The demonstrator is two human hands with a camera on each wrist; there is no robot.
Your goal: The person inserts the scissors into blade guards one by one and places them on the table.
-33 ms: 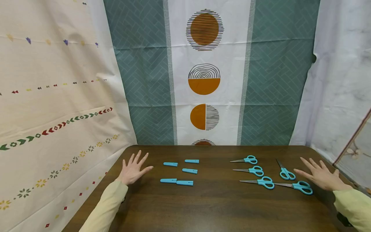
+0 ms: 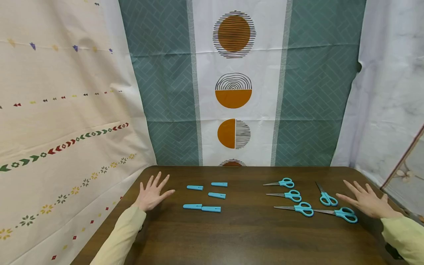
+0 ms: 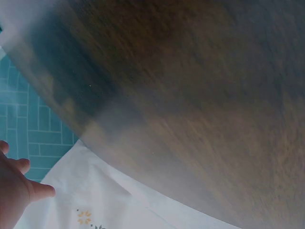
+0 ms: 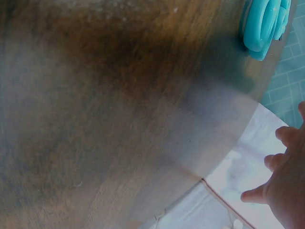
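In the head view my left hand is spread with straight fingers at the table's left side, holding nothing. Nearest to it are several turquoise scissor caps, among them one at the far left and two end to end in front. On the right, my right hand also has its fingers spread and nothing in it. Beside it lie several turquoise-handled scissors with bare blades, the closest a pair just left of the wrist. Its turquoise handle loops show at the top of the right wrist view.
The dark wooden table has rounded far corners. Behind it hangs a green and white curtain with orange circles. A patterned cream cloth hangs at the left, and a marbled pale one at the right.
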